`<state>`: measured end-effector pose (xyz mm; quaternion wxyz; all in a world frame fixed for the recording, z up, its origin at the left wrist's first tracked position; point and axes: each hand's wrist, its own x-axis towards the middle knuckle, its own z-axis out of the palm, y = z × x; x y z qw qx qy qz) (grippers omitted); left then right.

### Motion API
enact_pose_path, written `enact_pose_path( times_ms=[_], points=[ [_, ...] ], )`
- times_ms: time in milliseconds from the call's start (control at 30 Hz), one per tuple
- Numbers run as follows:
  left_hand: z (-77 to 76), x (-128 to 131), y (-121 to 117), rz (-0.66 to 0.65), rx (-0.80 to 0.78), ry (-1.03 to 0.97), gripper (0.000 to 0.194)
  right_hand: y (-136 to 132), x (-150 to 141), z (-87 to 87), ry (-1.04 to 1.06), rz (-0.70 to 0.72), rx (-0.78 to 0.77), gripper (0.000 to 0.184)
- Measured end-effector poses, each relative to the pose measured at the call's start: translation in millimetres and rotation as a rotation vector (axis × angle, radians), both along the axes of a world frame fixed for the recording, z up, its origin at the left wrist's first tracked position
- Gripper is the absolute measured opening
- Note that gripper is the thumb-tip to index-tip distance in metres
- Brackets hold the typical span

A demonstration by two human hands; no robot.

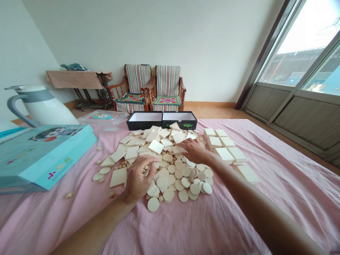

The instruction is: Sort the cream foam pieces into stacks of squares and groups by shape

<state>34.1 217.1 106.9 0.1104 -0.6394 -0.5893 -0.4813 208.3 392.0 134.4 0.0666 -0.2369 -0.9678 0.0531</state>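
The person's left hand [139, 179] and right hand [193, 150] were bare, with long, bony fingers. The left forearm [90, 230] and right forearm [260, 205] were bare too, showing no sleeve in view, and they broadened and blurred toward the near edge.

Two striped wooden armchairs [167, 79] hold twelve o'clock!
At nine, a pale-blue printed box [39, 159] sits on the pink sheet [292, 198]; at ten, a white jug [45, 106] with a grey handle looms beside a clear plastic case [102, 118]; at eleven, a cloth-draped treadle table [74, 79]; at two, a bright glazed door [297, 46]!
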Motion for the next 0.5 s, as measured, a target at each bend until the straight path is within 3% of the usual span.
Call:
enact_pose_path(
  times_ms=[200, 333, 500],
  points=[
    [-2.9, -1.2, 1.1, -0.005, -0.015, -0.01, 0.016, -20.3, 33.8, 1.8, 0.265, -0.146, -0.044, 0.051],
    [-5.5, -1.3, 2.2, -0.022, -0.022, -0.014, 0.016, -42.5, 82.9, -1.0, 0.475, -0.4, -0.007, 0.046],
    [-6.0, -0.4, 2.3, -0.029, -0.018, -0.019, 0.015, -65.3, 138.5, -18.2, 0.46, -0.684, 0.103, 0.052]
  ],
)
